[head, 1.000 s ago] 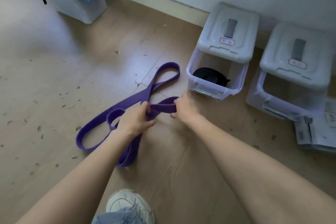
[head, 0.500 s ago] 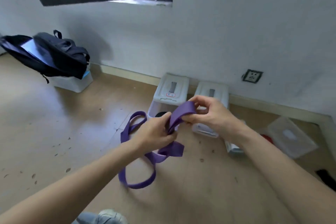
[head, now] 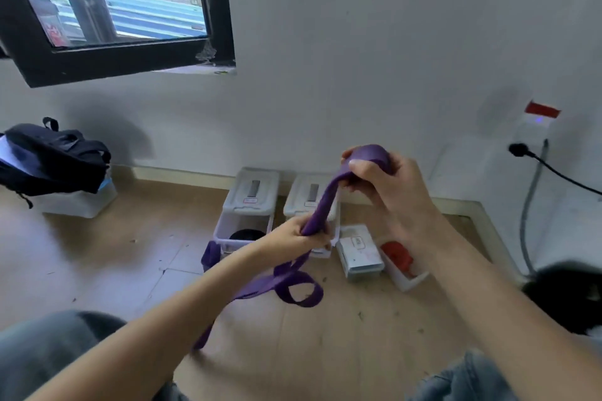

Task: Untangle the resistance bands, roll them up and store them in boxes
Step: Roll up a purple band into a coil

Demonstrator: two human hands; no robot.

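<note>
A purple resistance band [head: 321, 205] is stretched between my two hands above the floor. My right hand [head: 387, 182] is raised and grips its upper end, which is wrapped over my fingers. Lower and to the left, my left hand [head: 293, 234] holds the band's middle. The rest hangs in loose loops [head: 293, 290] down to the wooden floor. Behind them two clear boxes stand against the wall with lids tipped back: the left box [head: 228, 234] holds a rolled black band [head: 246, 234], and the right box [head: 311, 195] is partly hidden by my hands.
A small closed box [head: 358, 254] and an open box with something red [head: 397, 255] lie to the right on the floor. A black backpack [head: 52, 159] sits on a white bin at the left. A cable [head: 527, 205] runs down the right wall. My knees are at the bottom.
I have lifted the band off the floor, my right hand rising highest with the end wound on it. My view has tilted up from the floor to the wall and window.
</note>
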